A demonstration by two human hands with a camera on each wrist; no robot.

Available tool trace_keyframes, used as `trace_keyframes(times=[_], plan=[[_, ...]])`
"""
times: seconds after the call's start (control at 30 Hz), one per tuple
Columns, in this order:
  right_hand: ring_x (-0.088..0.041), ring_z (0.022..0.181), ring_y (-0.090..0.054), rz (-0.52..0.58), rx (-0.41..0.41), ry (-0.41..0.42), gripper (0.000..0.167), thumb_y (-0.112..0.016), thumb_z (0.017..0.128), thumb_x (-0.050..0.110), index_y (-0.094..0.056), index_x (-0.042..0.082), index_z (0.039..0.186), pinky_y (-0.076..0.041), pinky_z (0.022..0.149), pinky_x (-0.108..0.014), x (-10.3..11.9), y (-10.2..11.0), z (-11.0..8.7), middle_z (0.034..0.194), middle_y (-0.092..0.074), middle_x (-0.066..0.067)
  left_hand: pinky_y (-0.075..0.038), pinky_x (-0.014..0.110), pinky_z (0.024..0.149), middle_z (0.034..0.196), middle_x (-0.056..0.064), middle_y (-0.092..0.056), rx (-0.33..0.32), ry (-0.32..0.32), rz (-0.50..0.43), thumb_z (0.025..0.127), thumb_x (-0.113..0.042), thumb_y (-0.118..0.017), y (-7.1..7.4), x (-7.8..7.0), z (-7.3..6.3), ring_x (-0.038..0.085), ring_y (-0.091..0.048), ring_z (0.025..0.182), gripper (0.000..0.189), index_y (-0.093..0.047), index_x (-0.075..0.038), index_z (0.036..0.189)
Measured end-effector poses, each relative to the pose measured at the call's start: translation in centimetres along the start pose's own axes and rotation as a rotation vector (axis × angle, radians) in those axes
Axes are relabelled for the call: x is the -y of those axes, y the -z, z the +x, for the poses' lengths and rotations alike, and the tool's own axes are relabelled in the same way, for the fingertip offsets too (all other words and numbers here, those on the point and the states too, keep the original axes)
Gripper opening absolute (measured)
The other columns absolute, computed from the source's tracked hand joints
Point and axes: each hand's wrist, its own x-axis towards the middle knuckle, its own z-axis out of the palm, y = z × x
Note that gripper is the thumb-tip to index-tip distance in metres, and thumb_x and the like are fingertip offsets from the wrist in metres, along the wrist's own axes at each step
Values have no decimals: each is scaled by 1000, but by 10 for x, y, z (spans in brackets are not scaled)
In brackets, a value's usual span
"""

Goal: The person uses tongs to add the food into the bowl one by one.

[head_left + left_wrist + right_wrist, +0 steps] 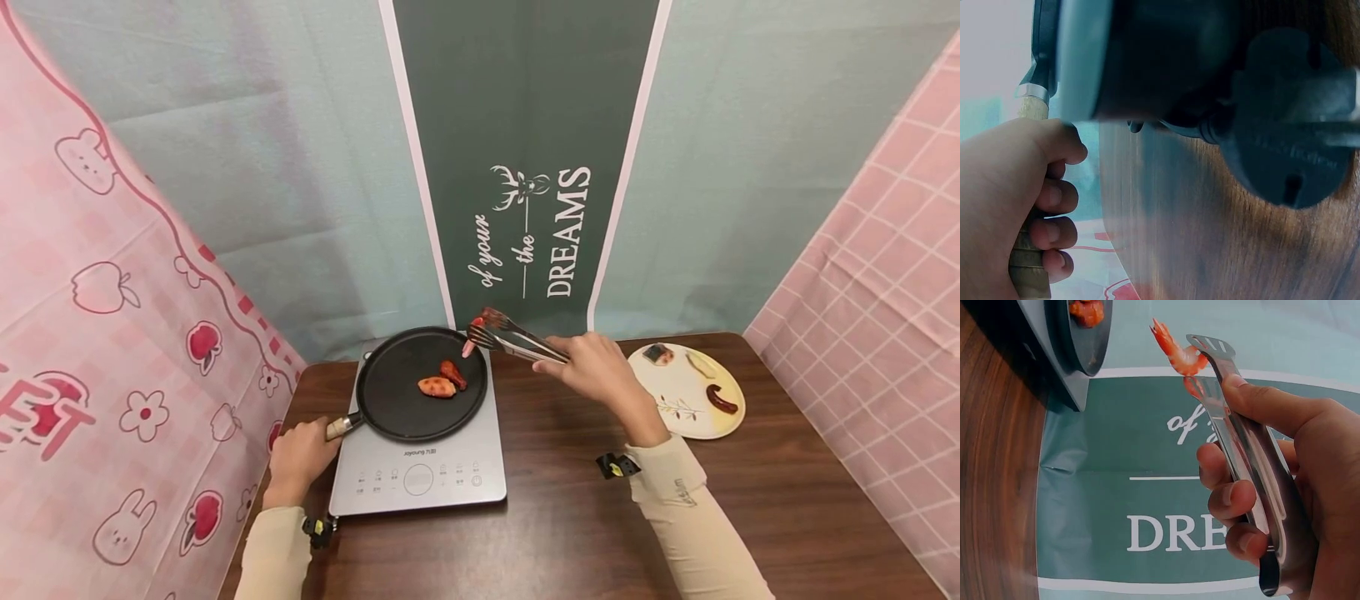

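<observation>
My left hand grips the wooden handle of a flat black frying pan, fingers wrapped round it. In my right hand is a pair of metal tongs, squeezed between thumb and fingers. A red and white shrimp is caught in the tips of the tongs, raised at the pan's far right edge in the head view. Two browned pieces lie in the pan: an oval one like a chicken wing, and a darker, redder one like a small drumstick.
Under the pan sits a silver induction cooker on the brown wooden table. To the right stands a cream plate with a curved dark sausage, a pale yellowish piece and a dark-topped piece. Fabric hangs behind and at both sides.
</observation>
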Motion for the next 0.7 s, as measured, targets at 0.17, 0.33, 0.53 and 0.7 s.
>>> trace_keyframes(times=[0.17, 0.33, 0.53, 0.7], plan=[[-35, 68, -69, 5, 4, 13, 44, -80, 90, 49, -80, 18, 121, -51, 66, -53, 4, -3, 1, 84, -76, -15, -47, 58, 55, 75, 22, -69, 2, 4, 4, 91, -26, -75, 1, -1, -1, 44, -66, 62, 25, -63, -4, 87], [-35, 70, -70, 12, 10, 10, 48, -80, 90, 50, -79, 17, 124, -52, 66, -52, 9, -5, 2, 86, -78, -17, -47, 57, 55, 75, 21, -69, 10, 4, 6, 92, -25, -75, 2, -2, -1, 43, -65, 61, 25, -63, -4, 88], [-39, 82, -76, 33, 25, -5, 51, -79, 90, 51, -78, 17, 129, -55, 70, -54, 17, -10, 3, 101, -80, -20, -46, 55, 54, 73, 19, -67, 16, 4, 7, 92, -25, -76, 2, -2, -1, 40, -63, 59, 26, -62, -4, 87], [-39, 81, -76, 33, 28, 7, 52, -78, 90, 51, -78, 17, 129, -55, 69, -54, 23, -15, 4, 105, -81, -19, -46, 55, 53, 73, 19, -68, 11, 5, 7, 92, -25, -76, 2, -2, -1, 40, -63, 59, 26, -62, -4, 86]])
